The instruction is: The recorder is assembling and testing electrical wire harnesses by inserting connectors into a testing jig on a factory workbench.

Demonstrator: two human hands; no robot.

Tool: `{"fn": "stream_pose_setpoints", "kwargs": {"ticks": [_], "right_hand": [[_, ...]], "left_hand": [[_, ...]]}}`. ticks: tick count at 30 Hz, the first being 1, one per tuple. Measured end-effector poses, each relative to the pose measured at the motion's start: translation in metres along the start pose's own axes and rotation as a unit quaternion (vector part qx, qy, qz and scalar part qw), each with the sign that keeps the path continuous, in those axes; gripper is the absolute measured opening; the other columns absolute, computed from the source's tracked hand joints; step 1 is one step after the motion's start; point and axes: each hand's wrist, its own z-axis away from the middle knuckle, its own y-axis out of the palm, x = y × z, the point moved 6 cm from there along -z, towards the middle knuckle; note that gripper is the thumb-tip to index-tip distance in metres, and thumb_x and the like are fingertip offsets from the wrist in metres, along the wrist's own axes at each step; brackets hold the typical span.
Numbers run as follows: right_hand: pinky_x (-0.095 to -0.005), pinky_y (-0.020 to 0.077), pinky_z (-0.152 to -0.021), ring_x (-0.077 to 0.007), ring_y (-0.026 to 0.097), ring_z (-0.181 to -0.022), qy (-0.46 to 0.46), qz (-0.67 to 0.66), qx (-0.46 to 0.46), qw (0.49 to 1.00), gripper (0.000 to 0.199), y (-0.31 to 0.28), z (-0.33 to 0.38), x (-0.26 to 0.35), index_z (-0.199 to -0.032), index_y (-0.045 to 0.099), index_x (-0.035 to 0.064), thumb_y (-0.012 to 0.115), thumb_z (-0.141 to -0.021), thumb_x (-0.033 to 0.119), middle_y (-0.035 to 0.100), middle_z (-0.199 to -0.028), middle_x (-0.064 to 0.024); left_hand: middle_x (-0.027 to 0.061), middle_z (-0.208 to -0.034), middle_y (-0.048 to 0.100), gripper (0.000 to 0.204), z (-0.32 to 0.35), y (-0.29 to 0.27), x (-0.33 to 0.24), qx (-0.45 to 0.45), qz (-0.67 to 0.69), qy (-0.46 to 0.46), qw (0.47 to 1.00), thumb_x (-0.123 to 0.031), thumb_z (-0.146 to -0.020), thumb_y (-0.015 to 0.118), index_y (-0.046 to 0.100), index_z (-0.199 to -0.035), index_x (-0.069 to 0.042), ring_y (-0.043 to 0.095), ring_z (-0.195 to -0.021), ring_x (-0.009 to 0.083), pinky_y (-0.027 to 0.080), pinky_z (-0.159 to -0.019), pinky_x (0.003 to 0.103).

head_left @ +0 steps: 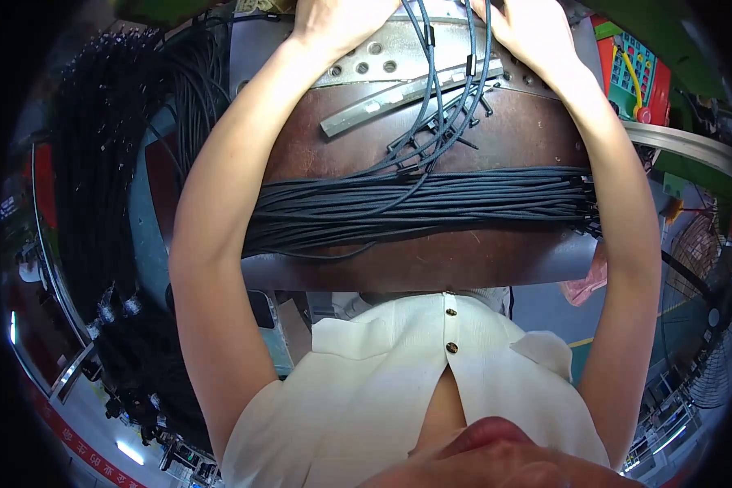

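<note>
Both hands reach to the far edge of the view, where the frame cuts off most of their fingers. My left hand (346, 23) is beside several dark cables (436, 81) that run up between the hands; whether it grips one is not visible. On the other side of these cables is my right hand (535, 31), its thumb side close to the nearest cable, its grip also out of sight. Small black connectors (431, 137) hang at the cables' bends. A thick bundle of dark cables (431, 199) lies across the brown work surface (333, 163) between my forearms.
A grey metal bar (398, 96) lies aslant before a perforated metal plate (358, 71). Masses of black cables (98, 179) hang at the left. A red box with a button panel (636, 73) stands at the far right, and a fan (703, 325) is lower right.
</note>
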Motion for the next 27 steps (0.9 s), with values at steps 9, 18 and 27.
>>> {"fn": "stream_pose_setpoints", "kwargs": {"ticks": [9,18,27], "right_hand": [[-0.0326,0.0489,-0.066,-0.0201,0.061,-0.075,0.152,-0.129,0.096,0.975,0.030,-0.008,0.004,-0.023,-0.097,0.064,0.0005,0.063,-0.086,0.029,0.065,-0.086,-0.0140],[-0.0369,0.0422,-0.099,-0.0236,0.055,-0.112,0.155,-0.270,-0.413,0.856,0.031,-0.114,0.295,-0.135,-0.122,0.052,-0.0033,0.050,-0.096,0.013,0.058,-0.120,-0.0170],[-0.0392,0.0423,-0.092,-0.0294,0.056,-0.104,0.192,0.032,0.064,0.979,0.034,0.088,0.466,-0.162,-0.117,0.057,0.0038,0.063,-0.084,0.011,0.060,-0.112,-0.0157]], "left_hand": [[0.0198,-0.099,0.064,0.038,-0.018,-0.016,-0.011,0.131,0.000,-0.094,0.987,-0.035,-0.085,0.058,0.063,-0.105,-0.003,0.061,-0.091,0.0353,0.047,-0.082,0.044],[0.0170,-0.120,0.062,0.034,0.168,-0.187,-0.117,0.530,0.474,-0.280,0.645,-0.020,-0.094,0.052,0.060,-0.121,-0.001,0.059,-0.114,0.0282,0.044,-0.099,0.036],[0.0166,-0.114,0.061,0.032,0.414,-0.111,-0.106,0.549,-0.225,-0.150,0.791,-0.022,-0.089,0.053,0.061,-0.114,-0.004,0.056,-0.107,0.0312,0.042,-0.094,0.040]]}}
